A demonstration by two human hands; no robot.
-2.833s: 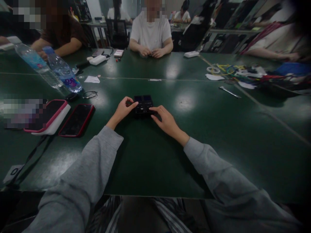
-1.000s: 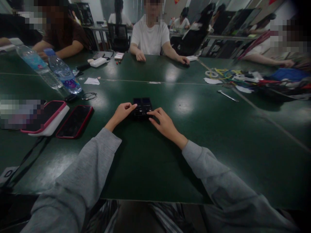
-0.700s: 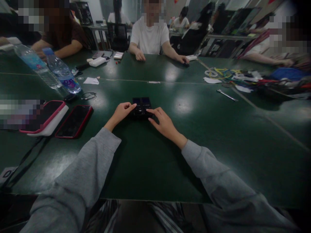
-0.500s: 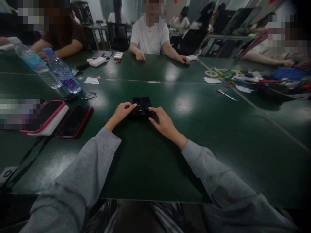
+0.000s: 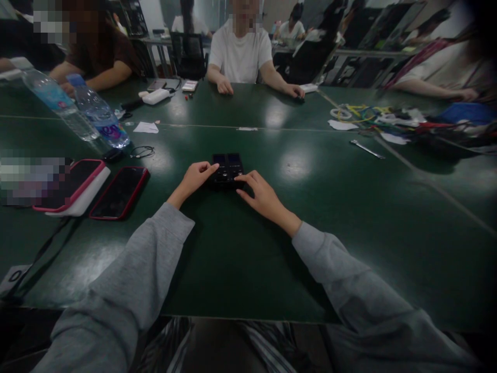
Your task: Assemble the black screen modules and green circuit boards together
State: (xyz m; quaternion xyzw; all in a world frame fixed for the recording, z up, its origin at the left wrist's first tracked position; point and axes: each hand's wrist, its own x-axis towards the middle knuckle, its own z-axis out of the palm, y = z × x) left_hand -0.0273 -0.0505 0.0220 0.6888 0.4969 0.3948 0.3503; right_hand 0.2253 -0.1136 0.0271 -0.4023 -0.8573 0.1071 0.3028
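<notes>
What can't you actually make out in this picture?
- Head view: the small black device is too dark and small to identify.
- Its near corners sit under the left hand and right hand, so each grip is unclear.
- The two water bottles' labels are too blurred to read.

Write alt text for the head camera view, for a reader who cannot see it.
Two bare hands in grey sleeves, left hand and right hand, touch the sides of a small black device lying on a dark green table. Two red-cased phones and two water bottles sit to the left; other people sit at the far side.
</notes>
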